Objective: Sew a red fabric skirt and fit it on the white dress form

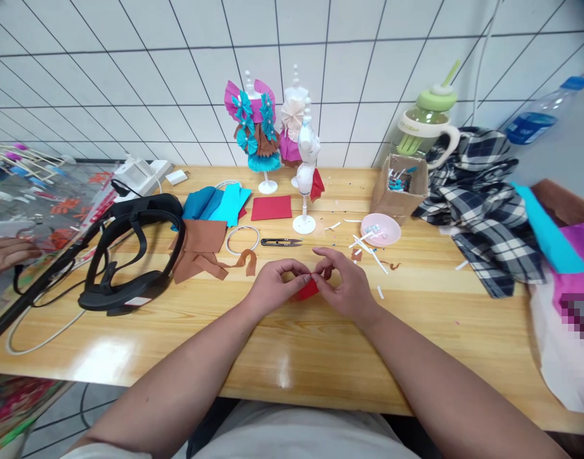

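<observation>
Between my two hands is a small red piece of crepe paper or cloth [307,291]; which of the two cannot be made out. My left hand [283,280] pinches its upper edge with thumb and index finger. Right beside it, my right hand [342,280] pinches the same edge, the index finger raised. Just beyond my hands lie black thread snips [281,242] and a curled brown strip [247,260]. A white mini mannequin [307,159] with a red scrap [317,185] at its side stands behind them, near a flat red sheet [271,208].
Two dressed mannequins [258,127] stand by the tiled wall. A black headset [134,255] and brown sheets [203,237] lie left. To the right are a pink dish [380,230], a cardboard box [401,191], a green-lidded jug [428,121] and plaid cloth [483,191]. Another person's hand [7,256] shows far left.
</observation>
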Demonstrator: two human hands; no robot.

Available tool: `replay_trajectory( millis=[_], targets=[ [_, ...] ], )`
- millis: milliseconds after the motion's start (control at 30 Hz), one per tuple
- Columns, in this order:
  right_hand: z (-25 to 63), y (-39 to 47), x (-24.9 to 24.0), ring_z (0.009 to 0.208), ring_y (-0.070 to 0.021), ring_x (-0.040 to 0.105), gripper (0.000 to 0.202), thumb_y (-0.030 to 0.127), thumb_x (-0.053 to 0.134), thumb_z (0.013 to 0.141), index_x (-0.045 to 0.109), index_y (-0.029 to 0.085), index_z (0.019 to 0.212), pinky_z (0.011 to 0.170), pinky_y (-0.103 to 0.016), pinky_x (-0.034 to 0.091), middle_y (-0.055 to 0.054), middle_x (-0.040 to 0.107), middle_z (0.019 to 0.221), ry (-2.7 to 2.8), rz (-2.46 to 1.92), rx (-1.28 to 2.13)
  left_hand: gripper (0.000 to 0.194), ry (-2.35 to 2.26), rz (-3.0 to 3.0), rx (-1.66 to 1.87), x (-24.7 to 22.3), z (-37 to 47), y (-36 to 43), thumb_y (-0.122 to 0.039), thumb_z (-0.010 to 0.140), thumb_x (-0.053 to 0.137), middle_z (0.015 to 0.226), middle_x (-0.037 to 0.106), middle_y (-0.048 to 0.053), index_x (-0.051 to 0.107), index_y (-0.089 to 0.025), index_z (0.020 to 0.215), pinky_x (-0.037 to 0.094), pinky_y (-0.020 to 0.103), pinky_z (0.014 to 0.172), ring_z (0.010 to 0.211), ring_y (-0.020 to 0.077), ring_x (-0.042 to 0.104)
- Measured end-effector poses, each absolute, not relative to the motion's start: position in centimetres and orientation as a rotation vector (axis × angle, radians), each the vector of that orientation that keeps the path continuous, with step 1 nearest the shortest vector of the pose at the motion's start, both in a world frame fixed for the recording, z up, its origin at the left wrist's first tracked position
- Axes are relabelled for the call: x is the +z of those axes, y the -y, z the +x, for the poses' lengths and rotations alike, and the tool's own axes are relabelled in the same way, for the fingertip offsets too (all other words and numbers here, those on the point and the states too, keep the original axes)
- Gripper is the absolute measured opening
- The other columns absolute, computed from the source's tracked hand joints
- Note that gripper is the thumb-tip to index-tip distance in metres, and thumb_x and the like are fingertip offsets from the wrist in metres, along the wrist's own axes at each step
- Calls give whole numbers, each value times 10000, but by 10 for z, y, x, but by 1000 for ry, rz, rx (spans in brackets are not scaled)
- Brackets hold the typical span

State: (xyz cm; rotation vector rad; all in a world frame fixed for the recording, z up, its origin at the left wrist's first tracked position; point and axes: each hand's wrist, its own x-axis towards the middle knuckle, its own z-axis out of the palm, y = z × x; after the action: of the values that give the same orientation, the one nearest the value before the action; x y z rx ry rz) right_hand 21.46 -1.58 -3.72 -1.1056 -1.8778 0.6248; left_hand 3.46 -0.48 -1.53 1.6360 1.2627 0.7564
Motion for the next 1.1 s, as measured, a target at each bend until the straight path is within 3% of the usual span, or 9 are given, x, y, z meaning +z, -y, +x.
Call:
replay_trajectory(
  millis=[233, 367, 567, 700, 800, 900, 1100],
  targets=[
    [223, 11, -36, 737, -149, 596, 387, 216, 580, 841, 523, 250, 1222, 721, -307, 508, -22, 656, 910, 1764, -1110, 782, 168, -1293, 1644, 774, -18, 35, 4, -328, 768, 633, 759, 715, 15, 678, -166, 771, 519, 255, 646, 695, 155, 638],
    [227, 8, -33, 821, -178, 599, 249, 245, 635, 809, 637, 230, 1058, 757, -336, 497, -53, 671, 987, 1893, -1081, 761, 156, -1278, 1683, 775, -19, 35, 5, -316, 775, 633, 774, 728, 15, 689, -171, 783, 527, 255, 668, 708, 157, 651],
    [224, 6, -33, 834, -195, 608, 23, 229, 655, 803, 676, 228, 814, 781, -355, 458, -26, 689, 846, 1998, -1167, 712, 151, -1269, 1812, 749, -24, 35, 6, -303, 791, 623, 816, 747, 19, 718, -191, 825, 533, 267, 712, 753, 168, 673],
    [228, 0, -43, 732, -165, 573, 26, 217, 664, 791, 685, 217, 777, 675, -307, 437, -13, 671, 767, 1972, -1279, 785, 193, -1281, 1993, 682, -30, 29, 1, -319, 810, 621, 902, 755, 34, 740, -225, 930, 505, 318, 784, 829, 193, 674],
    [232, -5, -50, 651, -141, 543, 27, 230, 696, 764, 705, 215, 744, 602, -273, 416, 2, 649, 703, 1905, -1355, 874, 163, -1369, 2175, 620, -32, 26, -3, -288, 788, 648, 851, 749, 16, 744, -256, 916, 438, 394, 883, 831, 205, 658],
    [235, -8, -53, 657, -138, 562, 33, 236, 702, 765, 732, 222, 757, 611, -273, 426, -1, 676, 730, 1902, -1393, 942, 115, -1395, 2280, 558, -32, 24, -5, -251, 786, 635, 782, 729, -7, 736, -263, 842, 381, 429, 926, 807, 200, 645],
    [236, -10, -52, 806, -177, 633, 233, 266, 708, 775, 731, 249, 1006, 709, -320, 476, -29, 721, 958, 2041, -1320, 897, 129, -1411, 2374, 546, -34, 23, -6, -227, 797, 599, 808, 726, 2, 718, -267, 828, 313, 471, 976, 852, 216, 639]
  ],
)
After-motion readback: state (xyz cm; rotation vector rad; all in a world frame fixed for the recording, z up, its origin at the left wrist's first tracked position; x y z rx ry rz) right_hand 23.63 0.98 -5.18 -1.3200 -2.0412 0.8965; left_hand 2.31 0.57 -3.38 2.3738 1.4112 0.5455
